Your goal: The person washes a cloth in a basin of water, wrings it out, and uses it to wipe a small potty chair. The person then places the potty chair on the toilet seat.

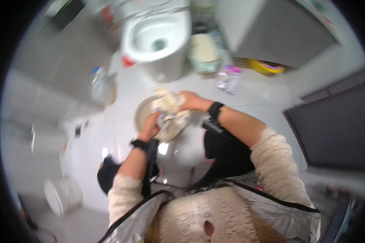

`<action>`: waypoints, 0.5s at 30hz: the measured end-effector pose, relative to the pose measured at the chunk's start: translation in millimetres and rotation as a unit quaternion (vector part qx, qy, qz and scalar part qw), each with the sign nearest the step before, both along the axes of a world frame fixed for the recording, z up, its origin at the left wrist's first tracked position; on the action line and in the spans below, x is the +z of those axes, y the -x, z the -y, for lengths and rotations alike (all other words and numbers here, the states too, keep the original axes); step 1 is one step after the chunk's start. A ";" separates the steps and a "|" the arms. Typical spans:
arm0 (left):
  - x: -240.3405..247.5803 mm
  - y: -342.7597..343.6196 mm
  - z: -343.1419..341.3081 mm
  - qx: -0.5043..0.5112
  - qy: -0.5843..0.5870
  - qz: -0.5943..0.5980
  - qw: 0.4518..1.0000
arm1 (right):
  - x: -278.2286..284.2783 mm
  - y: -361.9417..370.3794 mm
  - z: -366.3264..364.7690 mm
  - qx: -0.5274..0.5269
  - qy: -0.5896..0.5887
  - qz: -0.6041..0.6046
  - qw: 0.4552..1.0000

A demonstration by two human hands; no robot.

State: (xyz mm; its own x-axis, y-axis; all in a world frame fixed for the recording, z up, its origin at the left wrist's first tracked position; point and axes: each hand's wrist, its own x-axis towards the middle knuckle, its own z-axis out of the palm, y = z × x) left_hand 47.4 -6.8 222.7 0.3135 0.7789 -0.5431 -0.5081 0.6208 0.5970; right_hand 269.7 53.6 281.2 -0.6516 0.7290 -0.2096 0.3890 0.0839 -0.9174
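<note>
A cream cloth with blue patches (171,108) is bunched up over a round pale basin (140,115) on the floor in front of me. My left hand (151,124) is closed on its lower left part. On the upper right, my right hand (193,101) grips the same cloth, its fingers partly lost in the folds. Both wrists wear black bands. Motion blur softens the cloth, and it hides most of the basin's inside. Closer to my body, between my knees, lies a pale glossy rounded surface (186,152) that I cannot identify.
Beyond the basin stands a white toilet (166,67), its bowl uncovered. A blue-capped jug (101,87) is by the left wall. Right of the toilet are a purple-and-clear packet (229,79) and a yellow tub (263,67). A white bucket (63,196) sits at lower left.
</note>
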 end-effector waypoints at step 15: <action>-180.4 45.8 1.9 -0.200 0.023 -0.564 0.801 | -218.4 104.3 -4.1 0.127 -0.117 0.308 0.935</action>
State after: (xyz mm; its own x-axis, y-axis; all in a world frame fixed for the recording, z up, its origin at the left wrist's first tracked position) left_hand 1.7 -8.7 42.4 -0.1771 0.7098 -0.6817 0.5843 0.6333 0.5075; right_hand 165.4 57.6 62.8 -0.6183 0.6397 -0.4567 0.7781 0.4163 -0.4704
